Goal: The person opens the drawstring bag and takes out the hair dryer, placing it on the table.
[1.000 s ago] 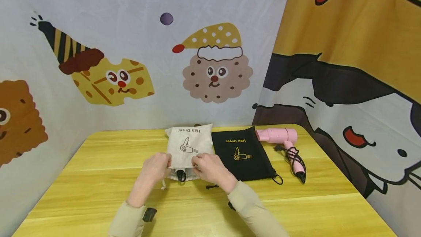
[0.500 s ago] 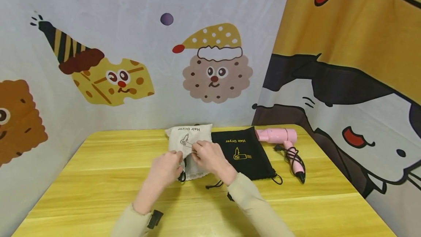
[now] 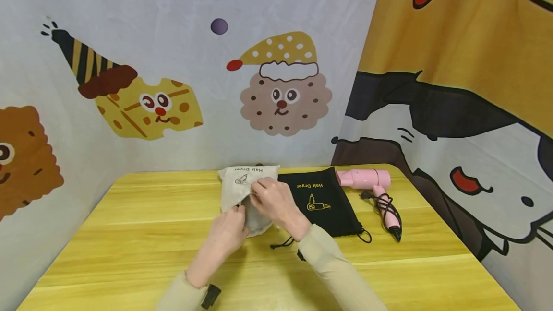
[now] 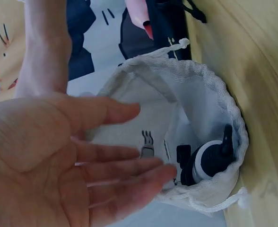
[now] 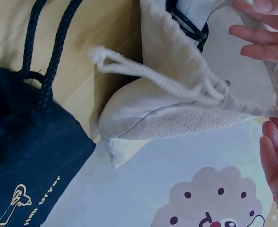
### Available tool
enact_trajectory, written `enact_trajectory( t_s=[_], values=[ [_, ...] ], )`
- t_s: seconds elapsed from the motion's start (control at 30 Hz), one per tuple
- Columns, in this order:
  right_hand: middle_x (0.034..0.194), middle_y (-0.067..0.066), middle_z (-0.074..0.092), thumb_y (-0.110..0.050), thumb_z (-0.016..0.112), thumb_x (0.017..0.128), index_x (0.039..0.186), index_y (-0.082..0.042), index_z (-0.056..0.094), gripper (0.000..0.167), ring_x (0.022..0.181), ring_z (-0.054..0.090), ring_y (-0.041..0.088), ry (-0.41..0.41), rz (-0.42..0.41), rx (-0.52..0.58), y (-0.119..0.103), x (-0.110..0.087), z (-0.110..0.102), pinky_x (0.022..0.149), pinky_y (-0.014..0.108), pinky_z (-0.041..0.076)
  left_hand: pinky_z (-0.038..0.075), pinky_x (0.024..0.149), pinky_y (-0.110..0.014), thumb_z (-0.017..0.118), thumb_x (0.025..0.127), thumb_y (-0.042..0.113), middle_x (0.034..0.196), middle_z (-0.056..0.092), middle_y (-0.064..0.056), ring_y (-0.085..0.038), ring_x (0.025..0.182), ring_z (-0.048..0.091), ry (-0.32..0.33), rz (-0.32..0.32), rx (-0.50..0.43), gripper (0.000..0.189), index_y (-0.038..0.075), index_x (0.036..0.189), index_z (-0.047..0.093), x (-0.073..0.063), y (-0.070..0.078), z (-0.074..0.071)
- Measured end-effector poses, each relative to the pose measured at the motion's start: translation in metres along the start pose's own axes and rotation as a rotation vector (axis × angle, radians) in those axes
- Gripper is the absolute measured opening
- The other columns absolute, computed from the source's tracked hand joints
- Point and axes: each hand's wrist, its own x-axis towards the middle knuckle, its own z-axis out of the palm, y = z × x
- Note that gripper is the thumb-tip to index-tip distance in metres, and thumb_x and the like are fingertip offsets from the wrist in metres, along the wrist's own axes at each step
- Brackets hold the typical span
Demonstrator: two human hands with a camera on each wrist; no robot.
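Note:
A cream drawstring bag (image 3: 231, 198) printed "Hair Dryer" lies at the back of the table, mouth facing me. My right hand (image 3: 274, 200) pinches the upper rim and lifts it; the right wrist view has its fingertips (image 5: 271, 137) at that rim. My left hand (image 3: 226, 229) is at the mouth; in the left wrist view its fingers (image 4: 115, 189) are extended towards the inside, holding nothing visible. Inside the bag shows a black and white handle end (image 4: 210, 161) with a black cord, likely a hair dryer's; the rest is hidden by cloth.
A black drawstring bag (image 3: 319, 215), also printed "Hair Dryer", lies flat just right of the cream one. Beyond it rests a pink hair dryer (image 3: 367, 178) with its black cord (image 3: 386, 208) wound round the handle. A cartoon-print curtain (image 3: 173, 152) hangs behind the table.
Both hands gripped the bag's rim a second ago. The right hand has raised the rim and moved slightly away from me; the left has let go and moved right, to the mouth.

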Motion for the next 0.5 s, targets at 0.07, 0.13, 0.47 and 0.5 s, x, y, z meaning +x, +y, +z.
enact_trajectory(
  t_s=[0.07,0.13,0.47,0.5],
  values=[
    [0.067,-0.007,0.060,-0.016,0.071,0.078,0.072,-0.017,0.063,0.011,0.058,0.053,0.006,0.021,-0.013,0.010,-0.002,0.001,0.000,0.049,0.017,0.043,0.049,0.049,-0.035,0.074,0.073,0.008,0.080,0.063,-0.016,-0.028,0.064,0.061,0.032,-0.041,0.017,0.038,-0.008,0.104,0.060,0.001,-0.002,0.000],
    [0.067,-0.007,0.061,-0.015,0.072,0.077,0.072,-0.017,0.063,0.010,0.059,0.055,0.006,0.036,-0.034,0.018,-0.005,0.003,0.000,0.050,0.017,0.044,0.048,0.048,-0.036,0.074,0.073,0.009,0.081,0.062,-0.016,-0.029,0.063,0.061,0.045,-0.084,0.030,0.039,-0.008,0.104,0.060,0.001,-0.004,-0.001],
    [0.072,-0.007,0.061,-0.020,0.073,0.080,0.076,-0.019,0.062,0.012,0.064,0.056,0.008,-0.034,-0.097,0.015,-0.020,0.007,0.003,0.051,0.019,0.043,0.052,0.058,-0.045,0.073,0.080,0.019,0.090,0.064,-0.018,-0.036,0.075,0.065,-0.045,-0.214,0.052,0.036,-0.008,0.099,0.059,0.004,-0.024,-0.005],
    [0.073,-0.007,0.061,-0.021,0.073,0.081,0.077,-0.019,0.063,0.011,0.065,0.055,0.008,-0.053,-0.097,0.016,-0.021,0.007,0.003,0.051,0.019,0.043,0.052,0.058,-0.045,0.073,0.080,0.019,0.090,0.064,-0.019,-0.036,0.075,0.064,-0.055,-0.224,0.056,0.037,-0.009,0.100,0.059,0.004,-0.026,-0.005]
  ],
)
